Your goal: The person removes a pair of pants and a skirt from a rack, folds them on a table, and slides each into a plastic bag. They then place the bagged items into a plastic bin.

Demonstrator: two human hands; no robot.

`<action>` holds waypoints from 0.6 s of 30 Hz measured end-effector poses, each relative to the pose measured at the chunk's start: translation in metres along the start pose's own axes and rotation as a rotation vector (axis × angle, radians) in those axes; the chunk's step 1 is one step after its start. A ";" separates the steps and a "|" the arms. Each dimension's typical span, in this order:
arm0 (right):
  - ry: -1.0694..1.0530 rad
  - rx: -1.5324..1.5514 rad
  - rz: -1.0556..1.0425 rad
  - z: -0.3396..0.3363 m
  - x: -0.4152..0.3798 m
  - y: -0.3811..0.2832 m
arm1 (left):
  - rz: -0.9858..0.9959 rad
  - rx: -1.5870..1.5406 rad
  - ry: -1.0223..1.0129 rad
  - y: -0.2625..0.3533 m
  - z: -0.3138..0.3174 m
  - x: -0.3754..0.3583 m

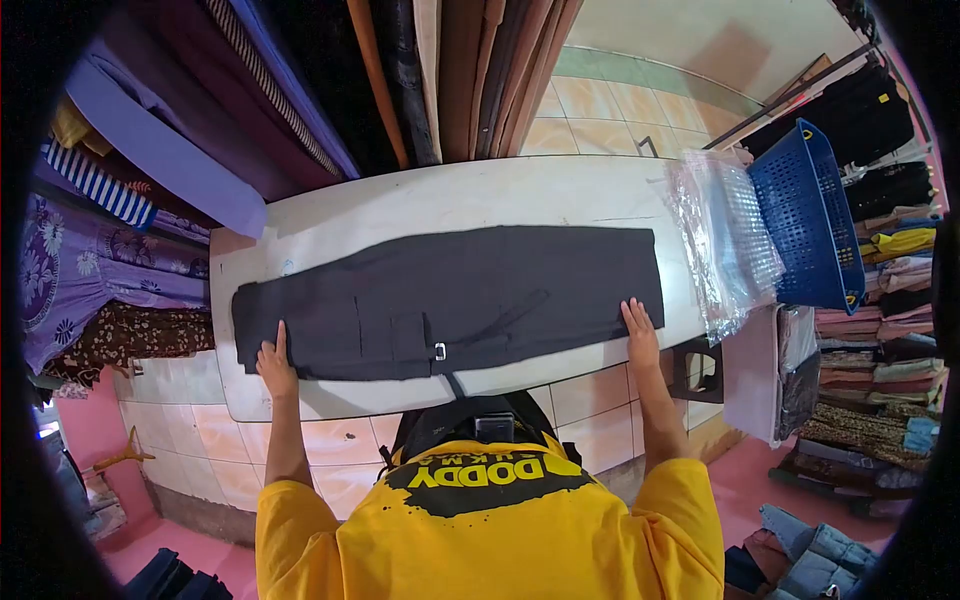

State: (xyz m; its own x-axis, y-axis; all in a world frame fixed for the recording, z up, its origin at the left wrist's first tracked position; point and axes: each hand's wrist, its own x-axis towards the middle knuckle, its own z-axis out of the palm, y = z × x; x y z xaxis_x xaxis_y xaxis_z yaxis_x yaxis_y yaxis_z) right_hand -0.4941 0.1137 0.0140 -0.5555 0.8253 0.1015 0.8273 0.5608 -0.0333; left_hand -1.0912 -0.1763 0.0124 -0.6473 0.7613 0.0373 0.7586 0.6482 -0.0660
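Dark grey trousers [480,290] lie folded lengthwise and flat across a white table [330,215]. A pocket and a strap with a small metal buckle [440,351] show near their front edge. On the left end of the cloth rests my left hand [276,368], its index finger stretched out and the other fingers partly bent. My right hand [640,330] touches the right end near its edge, with fingers extended. Neither hand grips anything that shows.
Clear plastic bags [725,235] lie at the table's right end, beside a tilted blue basket [808,215]. Hanging clothes [180,130] border the left and far side. Folded garments [880,370] fill shelves at the right. A dark stool-like object [697,370] stands below the table's right edge.
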 end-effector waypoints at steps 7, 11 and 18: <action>-0.141 -0.120 -0.025 -0.031 0.068 0.058 | 0.319 -0.007 0.042 -0.011 -0.054 0.070; 0.227 -0.104 -0.058 -0.083 0.059 0.051 | 0.333 -0.009 0.192 -0.015 -0.087 0.051; -0.039 -0.086 0.065 -0.001 0.001 0.065 | 0.305 0.041 0.020 -0.020 -0.016 -0.003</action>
State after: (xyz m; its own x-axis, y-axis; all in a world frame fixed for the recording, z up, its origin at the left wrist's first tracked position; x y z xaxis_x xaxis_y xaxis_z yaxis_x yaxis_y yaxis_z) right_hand -0.4413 0.1511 0.0127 -0.5023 0.8624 0.0628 0.8647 0.5001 0.0476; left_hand -1.1027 -0.1914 0.0295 -0.3880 0.9212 0.0296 0.9138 0.3887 -0.1175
